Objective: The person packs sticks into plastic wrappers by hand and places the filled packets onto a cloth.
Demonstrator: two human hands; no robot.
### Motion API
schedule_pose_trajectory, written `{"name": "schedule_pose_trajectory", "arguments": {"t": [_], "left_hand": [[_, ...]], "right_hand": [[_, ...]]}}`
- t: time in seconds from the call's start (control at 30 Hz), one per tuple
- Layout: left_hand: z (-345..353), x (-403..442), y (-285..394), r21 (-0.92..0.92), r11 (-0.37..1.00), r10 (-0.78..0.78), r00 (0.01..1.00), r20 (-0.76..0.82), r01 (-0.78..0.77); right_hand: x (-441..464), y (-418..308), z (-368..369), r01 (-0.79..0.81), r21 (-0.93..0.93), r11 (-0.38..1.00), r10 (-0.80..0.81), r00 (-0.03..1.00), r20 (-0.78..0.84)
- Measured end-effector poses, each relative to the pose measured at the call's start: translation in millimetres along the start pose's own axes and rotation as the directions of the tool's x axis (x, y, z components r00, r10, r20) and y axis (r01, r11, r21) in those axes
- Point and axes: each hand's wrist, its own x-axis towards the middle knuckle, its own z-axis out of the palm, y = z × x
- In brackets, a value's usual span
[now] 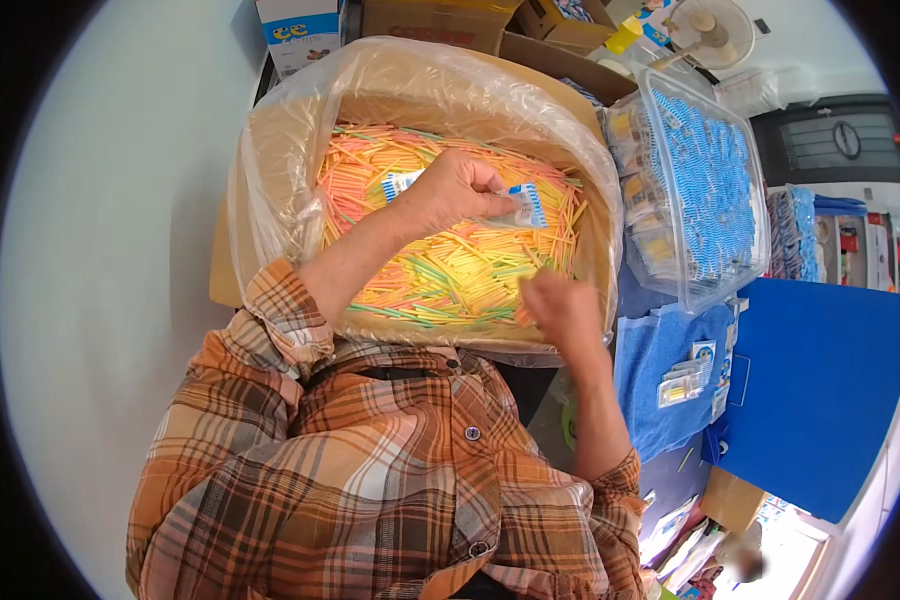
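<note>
My left hand (pixel 462 190) pinches a small clear plastic packet (pixel 520 207) with a blue-and-white striped edge, above the middle of a large open box. Thin sticks (pixel 450 280) in yellow, orange, pink and green fill this box. Behind my left wrist, another blue-striped packet (pixel 398 184) shows in part. Over the right part of the sticks, near the front rim, is my right hand (pixel 564 308). Its fingers are curled together and slightly blurred; what is in them, if anything, I cannot make out.
Clear plastic film (pixel 270 150) lines the cardboard box. To its right stands a clear tub (pixel 705 190) with many blue-striped packets. A blue cloth (pixel 650 350) bears a few packets (pixel 682 385). Cartons (pixel 430 22) stand behind, and a blue panel (pixel 820 370) is far right.
</note>
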Motion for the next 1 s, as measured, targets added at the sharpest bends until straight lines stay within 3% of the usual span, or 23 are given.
{"name": "schedule_pose_trajectory", "arguments": {"t": [0.03, 0.1, 0.2, 0.3, 0.4, 0.5, 0.6, 0.7, 0.8, 0.9, 0.93, 1.0], "left_hand": [[0, 0, -1, -0.007, 1.0, -0.016, 1.0, 0.023, 0.016], [2, -2, 1, 0.008, 1.0, -0.024, 0.998, 0.056, 0.023], [6, -3, 2, 0.022, 0.999, -0.037, 0.993, 0.11, 0.034], [7, -5, 7, 0.051, 0.998, -0.042, 0.986, 0.163, 0.034], [9, -6, 9, 0.07, 0.997, -0.048, 0.979, 0.201, 0.034], [11, -6, 9, 0.069, 0.997, -0.06, 0.971, 0.231, 0.045], [13, -5, 4, 0.009, 0.999, -0.049, 0.975, 0.215, 0.049], [16, -6, 5, -0.103, 0.991, -0.064, 0.981, 0.185, 0.084], [18, -4, 0, -0.166, 0.983, -0.049, 0.986, 0.158, 0.075], [19, -5, 0, -0.157, 0.985, -0.053, 0.989, 0.138, 0.075], [19, -6, 3, -0.143, 0.986, -0.061, 0.988, 0.141, 0.081], [15, -10, 13, 0.177, 0.981, -0.106, 0.985, 0.134, 0.081]], "right_hand": [[7, 2, -12, 0.007, 0.269, 0.963, 0.026, 0.992, -0.121], [25, -4, -37, -0.092, 0.537, 0.839, 0.228, 0.954, -0.193], [44, -16, -62, -0.165, 0.732, 0.661, 0.333, 0.939, -0.089], [56, -27, -64, -0.256, 0.769, 0.586, 0.378, 0.926, 0.02], [63, -30, -58, -0.251, 0.758, 0.602, 0.386, 0.923, 0.0], [68, -12, -41, -0.102, 0.629, 0.771, 0.238, 0.962, -0.136], [70, -22, -42, -0.079, 0.387, 0.919, 0.181, 0.955, -0.234], [66, -38, -48, -0.04, 0.439, 0.898, 0.114, 0.983, -0.145], [62, -37, -50, -0.089, 0.604, 0.792, 0.261, 0.944, -0.204], [51, -44, -43, -0.026, 0.665, 0.746, 0.293, 0.91, -0.293], [49, -41, -33, 0.066, 0.529, 0.846, 0.154, 0.92, -0.361], [38, -28, -12, 0.208, 0.182, 0.961, -0.11, 0.891, -0.44]]}}
